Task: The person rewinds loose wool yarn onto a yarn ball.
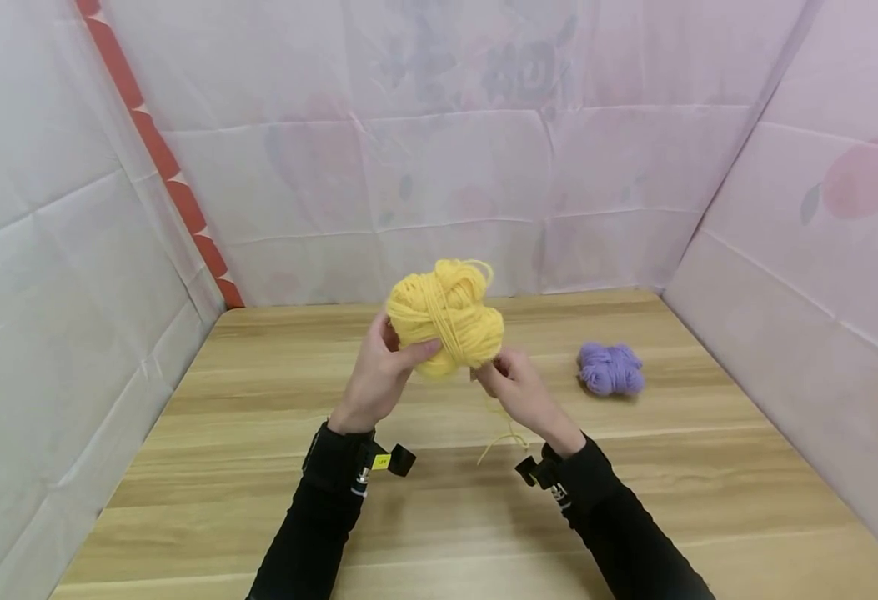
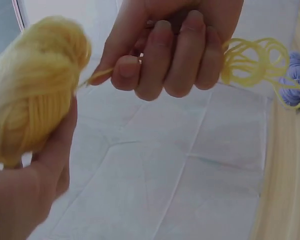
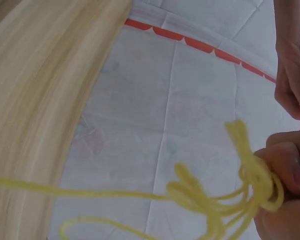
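Note:
A ball of yellow yarn (image 1: 446,312) is held up above the table by my left hand (image 1: 378,375), whose thumb lies across its front. Close to the ball's lower right, my right hand (image 1: 517,387) has its fingers curled round a bunch of yellow yarn loops (image 2: 250,60). In the left wrist view a taut strand (image 2: 102,73) runs from the ball to the pinched right fingertips. The loops (image 3: 255,182) stick out of the right fist in the right wrist view, and a loose strand (image 3: 90,192) trails away from them.
A smaller ball of purple yarn (image 1: 611,369) lies on the wooden table (image 1: 258,433) to the right. Pale sheets (image 1: 446,175) with faint prints stand round the back and sides. A red scalloped strip (image 1: 161,154) runs down the left back corner.

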The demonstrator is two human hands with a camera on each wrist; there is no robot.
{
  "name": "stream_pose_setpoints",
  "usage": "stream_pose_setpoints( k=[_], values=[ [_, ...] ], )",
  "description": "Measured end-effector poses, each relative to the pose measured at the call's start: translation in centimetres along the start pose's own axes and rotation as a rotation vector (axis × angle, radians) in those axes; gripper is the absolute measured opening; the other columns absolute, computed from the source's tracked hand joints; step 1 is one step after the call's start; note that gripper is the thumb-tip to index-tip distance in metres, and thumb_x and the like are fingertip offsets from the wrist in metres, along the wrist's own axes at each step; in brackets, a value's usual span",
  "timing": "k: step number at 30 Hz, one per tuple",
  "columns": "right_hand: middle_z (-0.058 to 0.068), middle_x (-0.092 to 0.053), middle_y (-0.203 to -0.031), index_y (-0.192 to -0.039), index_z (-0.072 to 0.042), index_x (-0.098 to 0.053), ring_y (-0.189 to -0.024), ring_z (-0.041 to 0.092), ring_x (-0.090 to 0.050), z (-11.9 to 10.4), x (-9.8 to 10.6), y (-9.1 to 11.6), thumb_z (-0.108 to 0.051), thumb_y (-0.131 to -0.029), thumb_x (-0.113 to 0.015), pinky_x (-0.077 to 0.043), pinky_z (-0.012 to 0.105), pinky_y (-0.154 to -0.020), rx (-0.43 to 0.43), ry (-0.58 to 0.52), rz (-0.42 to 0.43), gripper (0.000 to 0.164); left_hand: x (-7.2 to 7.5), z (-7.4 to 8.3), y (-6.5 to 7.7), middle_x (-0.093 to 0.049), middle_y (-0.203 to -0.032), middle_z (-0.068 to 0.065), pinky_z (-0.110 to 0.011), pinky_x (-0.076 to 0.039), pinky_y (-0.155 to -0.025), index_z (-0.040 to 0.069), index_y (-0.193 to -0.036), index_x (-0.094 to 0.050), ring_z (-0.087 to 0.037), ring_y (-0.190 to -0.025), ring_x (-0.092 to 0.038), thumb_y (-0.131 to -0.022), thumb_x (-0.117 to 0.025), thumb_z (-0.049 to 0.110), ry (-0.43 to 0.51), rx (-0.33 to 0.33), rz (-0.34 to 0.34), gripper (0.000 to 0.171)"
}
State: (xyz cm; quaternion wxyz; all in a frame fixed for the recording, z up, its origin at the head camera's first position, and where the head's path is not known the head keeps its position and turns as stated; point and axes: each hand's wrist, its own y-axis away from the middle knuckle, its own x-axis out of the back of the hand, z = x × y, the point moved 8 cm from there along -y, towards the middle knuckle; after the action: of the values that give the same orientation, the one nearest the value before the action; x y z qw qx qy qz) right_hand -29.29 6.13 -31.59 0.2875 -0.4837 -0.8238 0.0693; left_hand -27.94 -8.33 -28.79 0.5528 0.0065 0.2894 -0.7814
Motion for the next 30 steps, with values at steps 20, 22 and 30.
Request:
stream_pose_setpoints(
  k=[20,22,30],
  values=[
    [-0.001,-0.04,-0.059,-0.089,-0.012,-0.068,-0.047,0.003,-0.032,-2.7,1.6,1.4,-0.008,-0.097,-0.056,-0.029,0.021,-0.04,0.071,0.093,-0.188,0.014,4.4,0.2,0.5,-0.054,-0.12,-0.005,-0.029,-0.055,-0.088,0.01,-0.117,-0.04,-0.021,-0.111,-0.057,-0.08,-0.076,0.002,-0.291,-0.111,0.489,0.052],
    [0.001,-0.04,-0.058,-0.09,-0.012,-0.067,-0.046,0.004,-0.032,-2.6,2.2,1.5,-0.009,-0.097,-0.055,-0.029,0.022,-0.04,0.054,0.106,-0.222,0.015,5.4,0.8,0.9,-0.054,-0.119,-0.005,-0.03,-0.056,-0.088,0.011,-0.117,-0.041,-0.021,-0.109,-0.057,-0.08,-0.076,0.002,-0.26,-0.143,0.553,0.052],
    [0.0,-0.04,-0.057,-0.09,-0.017,-0.065,-0.046,0.005,-0.032,1.5,6.5,2.2,-0.02,-0.101,-0.05,-0.032,0.023,-0.042,-0.101,0.218,-0.361,0.019,9.0,4.8,2.2,-0.051,-0.126,-0.009,-0.032,-0.053,-0.095,0.008,-0.126,-0.039,-0.024,-0.119,-0.053,-0.08,-0.074,-0.002,-0.116,-0.353,0.704,0.059]
  ],
)
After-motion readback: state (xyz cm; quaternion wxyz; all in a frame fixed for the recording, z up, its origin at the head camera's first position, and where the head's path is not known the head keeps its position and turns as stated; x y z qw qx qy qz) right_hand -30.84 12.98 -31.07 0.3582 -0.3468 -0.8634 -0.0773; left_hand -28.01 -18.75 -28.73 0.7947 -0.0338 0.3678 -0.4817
